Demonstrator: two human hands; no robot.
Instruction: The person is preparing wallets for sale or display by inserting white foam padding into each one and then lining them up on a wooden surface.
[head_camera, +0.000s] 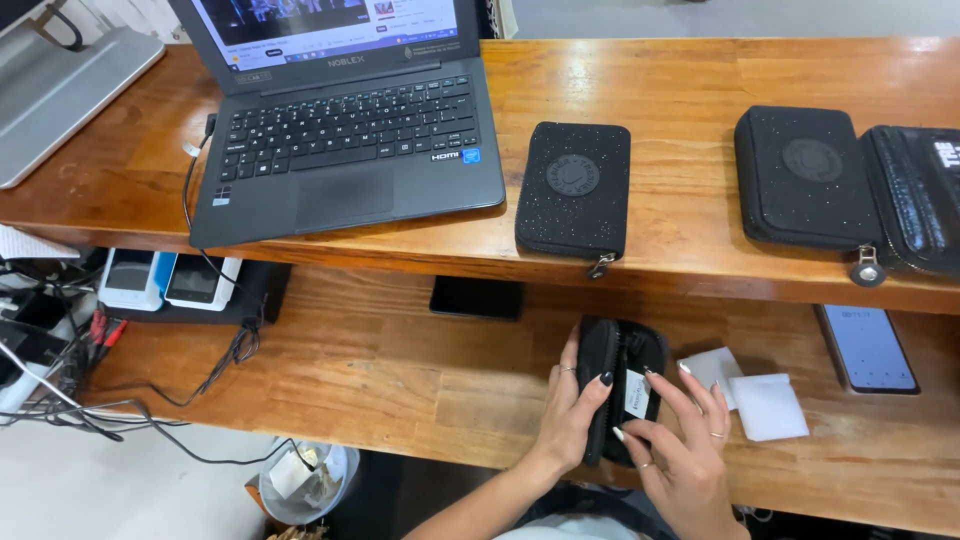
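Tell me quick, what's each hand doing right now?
Left hand: closed around the small black fabric zip pouch, holding it upright.
Right hand: fingers pinching the white paper tag at the pouch's open zip.

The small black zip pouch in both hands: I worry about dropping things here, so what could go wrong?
1. The left hand and right hand hold the black pouch upright near the lower shelf's front edge; a loose grip could let it fall to the floor.
2. The white tag could tear or snag in the zip.
3. The white packets beside the right hand could be brushed away.
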